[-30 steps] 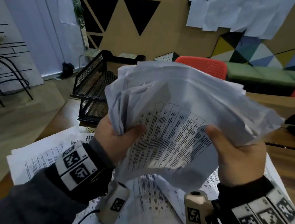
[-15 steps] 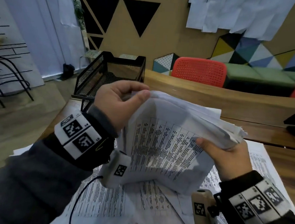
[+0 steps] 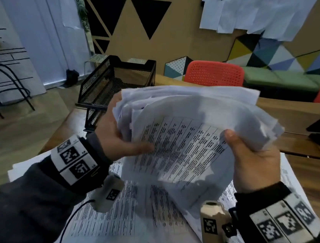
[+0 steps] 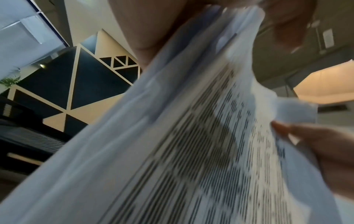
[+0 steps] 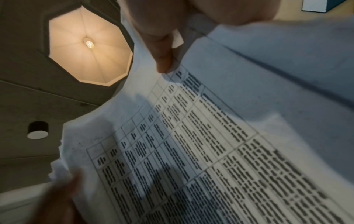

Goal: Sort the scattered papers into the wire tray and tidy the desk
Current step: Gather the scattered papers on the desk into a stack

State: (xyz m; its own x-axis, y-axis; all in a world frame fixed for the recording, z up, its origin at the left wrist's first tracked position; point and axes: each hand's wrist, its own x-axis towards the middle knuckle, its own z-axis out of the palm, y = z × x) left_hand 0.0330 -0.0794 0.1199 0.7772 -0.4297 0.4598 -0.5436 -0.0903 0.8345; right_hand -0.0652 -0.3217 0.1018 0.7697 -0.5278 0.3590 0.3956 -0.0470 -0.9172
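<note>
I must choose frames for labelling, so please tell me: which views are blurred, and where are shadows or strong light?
Head view: fairly sharp, dim; the bundle of papers shadows the sheets on the desk.
Left wrist view: strong motion blur, print smeared into streaks.
Right wrist view: table print is sharp enough to make out; bright ceiling lamp; finger shadows on the page.

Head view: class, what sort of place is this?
Probably an office or shared workspace: a black wire tray on a wooden desk, printed papers, and red chairs behind.
</note>
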